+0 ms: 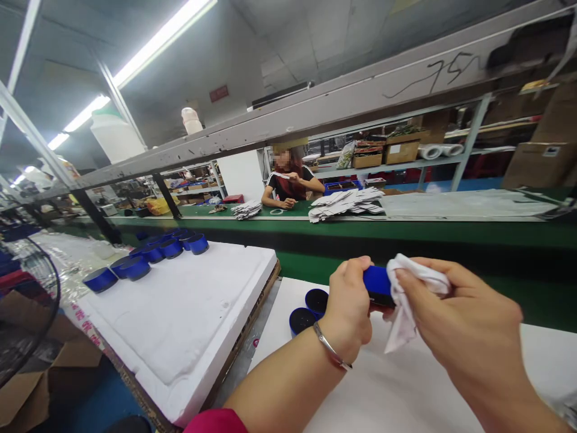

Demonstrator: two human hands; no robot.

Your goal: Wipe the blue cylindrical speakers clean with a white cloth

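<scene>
The left hand (347,307) was closed around a blue cylindrical case (378,285), with its fingers (356,270) wrapped over the left end. A metal bangle (331,353) was visible on the left wrist, and a red sleeve (216,422) showed at the bottom edge of the view. The right hand (464,319) was partly closed and pinched a white cloth (406,294) against the right end of the case.

The case was located between the two hands and appeared to be held above the worktop (406,391). Its long axis ran approximately level across the view, from the left hand toward the right hand. The left hand had the firmer hold on the case, while the right hand reached it only through the cloth. The cloth concealed the right end, so the condition of that end could not be determined.

Two blue cases with dark tops (301,320) stood on the worktop just beyond the left hand. To the left, a white foam board (171,325) carried a row of similar blue cases (148,252). Farther ahead lay a green conveyor belt (451,243). Across it, a seated co-worker (288,186) handled a white strip, and stacks of folded white sheets (347,201) lay nearby.
</scene>
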